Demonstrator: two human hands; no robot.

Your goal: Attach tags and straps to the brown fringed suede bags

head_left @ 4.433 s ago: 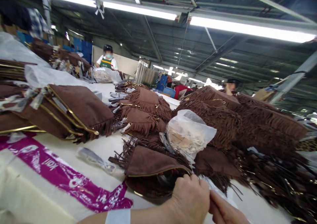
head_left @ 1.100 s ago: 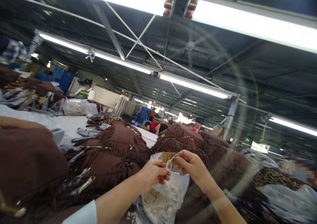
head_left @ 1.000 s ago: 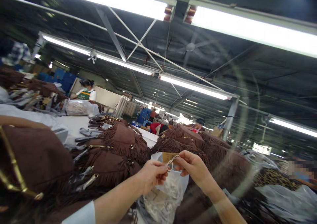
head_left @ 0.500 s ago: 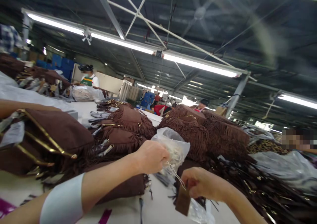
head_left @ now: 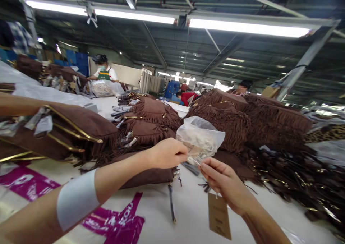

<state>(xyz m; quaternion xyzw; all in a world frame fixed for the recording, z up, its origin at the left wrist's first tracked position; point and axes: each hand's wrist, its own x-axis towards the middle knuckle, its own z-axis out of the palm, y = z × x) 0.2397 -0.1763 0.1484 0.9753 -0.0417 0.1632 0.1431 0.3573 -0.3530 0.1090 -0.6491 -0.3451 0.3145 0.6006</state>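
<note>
My left hand [head_left: 168, 153] is closed, thumb and fingers pinched on a thin pale string [head_left: 193, 161] that runs across to my right hand. Close to it, my right hand [head_left: 223, 181] pinches the string too. From the right hand dangles a brown cardboard hang tag [head_left: 219, 217] with small print, too blurred to read. Just behind both hands sits a clear plastic bag [head_left: 201, 134] filled with pale strings. Beneath my left forearm lies a brown suede-like bag [head_left: 151, 177], partly hidden by the arm.
Fringed brown bags are piled at the middle [head_left: 153, 111] and right. Dark straps [head_left: 291, 186] heap at the right edge. Brown gold-zipped bags [head_left: 78, 123] lie left beside another person's forearm [head_left: 21, 104]. Purple printed tape [head_left: 118, 220] crosses the white table [head_left: 185, 222]. Several people stand farther back.
The hands have come closer together, with the right hand higher. The hang tag now hangs below the right hand, its printed face showing. The view has turned and tilted downward.
</note>
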